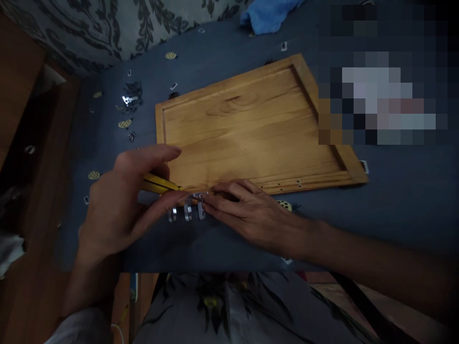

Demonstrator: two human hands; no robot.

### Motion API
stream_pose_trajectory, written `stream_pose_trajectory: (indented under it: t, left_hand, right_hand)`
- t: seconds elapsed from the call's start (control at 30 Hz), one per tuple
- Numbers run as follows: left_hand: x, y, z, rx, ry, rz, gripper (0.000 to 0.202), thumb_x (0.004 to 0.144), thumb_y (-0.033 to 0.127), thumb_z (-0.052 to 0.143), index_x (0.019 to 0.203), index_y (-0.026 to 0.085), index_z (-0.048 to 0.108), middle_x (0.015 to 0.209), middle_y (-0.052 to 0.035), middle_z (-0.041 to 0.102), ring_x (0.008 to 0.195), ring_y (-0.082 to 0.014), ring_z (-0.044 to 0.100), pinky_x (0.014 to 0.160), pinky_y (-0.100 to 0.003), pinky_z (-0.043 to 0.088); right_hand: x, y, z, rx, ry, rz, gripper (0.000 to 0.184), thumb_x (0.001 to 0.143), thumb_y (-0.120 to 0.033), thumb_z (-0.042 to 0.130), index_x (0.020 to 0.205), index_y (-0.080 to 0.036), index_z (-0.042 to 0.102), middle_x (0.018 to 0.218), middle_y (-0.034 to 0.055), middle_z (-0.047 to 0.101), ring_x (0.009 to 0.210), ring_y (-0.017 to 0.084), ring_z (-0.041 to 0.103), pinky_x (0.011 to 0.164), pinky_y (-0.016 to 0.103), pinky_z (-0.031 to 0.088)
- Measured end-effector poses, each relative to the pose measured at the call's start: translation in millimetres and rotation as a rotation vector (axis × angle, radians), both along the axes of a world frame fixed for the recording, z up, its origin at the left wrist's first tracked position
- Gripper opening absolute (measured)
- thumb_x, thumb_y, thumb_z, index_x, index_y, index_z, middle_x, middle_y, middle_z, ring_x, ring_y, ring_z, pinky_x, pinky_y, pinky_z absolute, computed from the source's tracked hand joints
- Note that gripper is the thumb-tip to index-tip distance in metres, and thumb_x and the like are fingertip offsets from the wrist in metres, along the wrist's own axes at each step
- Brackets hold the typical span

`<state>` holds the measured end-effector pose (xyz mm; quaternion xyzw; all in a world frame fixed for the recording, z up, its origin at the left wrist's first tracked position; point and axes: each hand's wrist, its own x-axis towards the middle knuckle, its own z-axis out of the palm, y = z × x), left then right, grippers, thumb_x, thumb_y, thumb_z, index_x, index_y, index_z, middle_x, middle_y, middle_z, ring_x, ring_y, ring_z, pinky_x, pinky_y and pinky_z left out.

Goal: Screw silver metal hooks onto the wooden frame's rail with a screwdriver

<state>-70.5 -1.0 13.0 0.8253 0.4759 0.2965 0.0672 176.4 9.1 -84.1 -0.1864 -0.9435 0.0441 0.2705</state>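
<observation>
A wooden panel [247, 129] with a raised frame lies flat on the table. Along its near edge sits a shiny metal hook rack [188, 211], with 3 curved hooks showing below the edge. My left hand [114, 200] is closed around a slim yellow-and-black tool [158, 183], whose exact kind I cannot make out. The left index finger stretches out over the panel and the thumb reaches to the rack. My right hand [247, 210] has its fingers pressed together on the rack's right end, hiding part of it. Small dark holes dot the near edge to the right.
The table bears a dark blue patterned cloth [394, 215]. Small metal hardware [129, 98] and a little pile of screws [132, 136] lie at the left. A blue rag [267, 16] rests at the back. A wooden cabinet [21, 81] stands at far left. The upper right is pixelated.
</observation>
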Motion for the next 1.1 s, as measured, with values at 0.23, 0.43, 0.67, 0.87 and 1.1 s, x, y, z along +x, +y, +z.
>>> stream_pose_trajectory:
  t: [0.23,0.43,0.67,0.87,1.1]
  left_hand:
    - [-1.3,0.3,2.8,-0.079,-0.095,-0.130,0.076,0.079,0.015,0.080,0.142,0.042,0.048,0.112,-0.0014,0.063,0.085,-0.0188,0.070,0.072,-0.038,0.064]
    - [-1.3,1.6,0.4,-0.021,-0.042,-0.093,0.079,0.078,0.023,0.083,0.144,0.046,0.045,0.121,-0.0011,0.062,0.084,-0.0203,0.070,0.065,-0.038,0.063]
    - [-0.6,-0.2,4.0,-0.088,-0.051,-0.090,0.075,0.082,0.019,0.078,0.143,0.046,0.045,0.123,-0.0025,0.061,0.083,-0.0198,0.070,0.068,-0.039,0.065]
    - [-1.3,-0.1,7.2,-0.139,-0.138,-0.116,0.079,0.079,0.014,0.078,0.142,0.048,0.045,0.130,-0.0015,0.056,0.083,-0.0197,0.070,0.065,-0.039,0.065]
    - [5.1,-1.8,8.0,-0.056,-0.235,-0.038,0.071,0.078,0.014,0.075,0.140,0.041,0.052,0.135,-0.0015,0.055,0.076,-0.0182,0.068,0.058,-0.039,0.060]
  right_hand:
    - [0.4,1.4,1.4,0.000,0.006,0.017,0.037,0.107,-0.013,0.033,0.120,-0.011,0.067,0.114,0.0062,0.072,0.112,0.025,0.057,0.095,0.040,0.049]
    - [0.5,0.8,2.4,-0.002,-0.008,-0.009,0.036,0.106,-0.012,0.035,0.120,-0.015,0.068,0.116,0.0044,0.073,0.111,0.025,0.059,0.095,0.039,0.049]
    - [0.0,1.7,0.3,0.014,0.002,0.014,0.036,0.106,-0.013,0.035,0.118,-0.012,0.069,0.116,0.0051,0.073,0.110,0.025,0.058,0.093,0.041,0.051]
    - [0.6,1.7,1.6,0.004,-0.004,0.011,0.036,0.107,-0.013,0.034,0.121,-0.010,0.068,0.115,0.0058,0.073,0.110,0.025,0.058,0.095,0.040,0.050]
    - [1.5,1.6,0.8,-0.005,-0.005,0.024,0.033,0.105,-0.013,0.039,0.124,-0.008,0.065,0.120,0.0088,0.071,0.112,0.025,0.057,0.094,0.043,0.051]
